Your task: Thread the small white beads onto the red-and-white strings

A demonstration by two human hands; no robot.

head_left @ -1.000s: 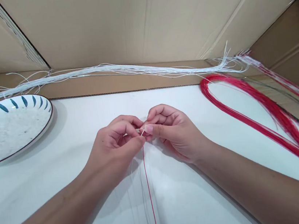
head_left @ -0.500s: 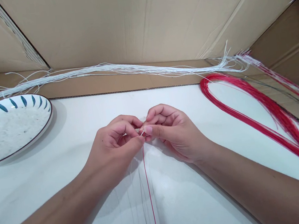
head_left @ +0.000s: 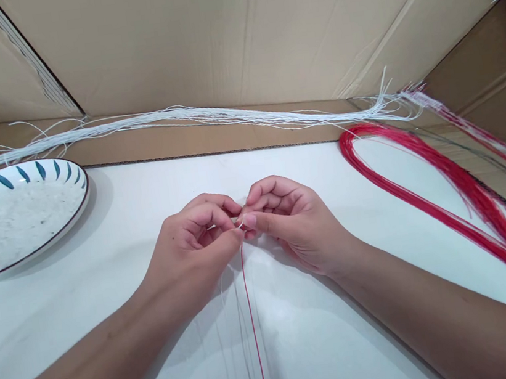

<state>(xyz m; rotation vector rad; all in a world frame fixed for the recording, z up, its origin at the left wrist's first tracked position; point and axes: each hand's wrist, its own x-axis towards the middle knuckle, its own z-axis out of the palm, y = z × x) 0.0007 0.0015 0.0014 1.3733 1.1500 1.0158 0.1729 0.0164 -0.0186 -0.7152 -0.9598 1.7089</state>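
Observation:
My left hand and my right hand meet at the middle of the white surface, fingertips nearly touching. Both are closed in a pinch. A short curved bit of white cord shows between the two thumbs, its ends hidden by the fingers. From just below the left thumb tip a thin red cord hangs straight down out of view. Fainter, a thin white strand drops beneath my left hand. Where the red and white cords meet is covered by the fingertips.
At the left stands an oval plate with blue leaf marks, holding small clear-white pieces. A white cord bundle lies along the cardboard wall at the back. On the right lie looped red cords and a red-and-white bundle.
The white bit between my thumbs has gone from nearly straight to slightly curved. Both hands stay in almost the same place.

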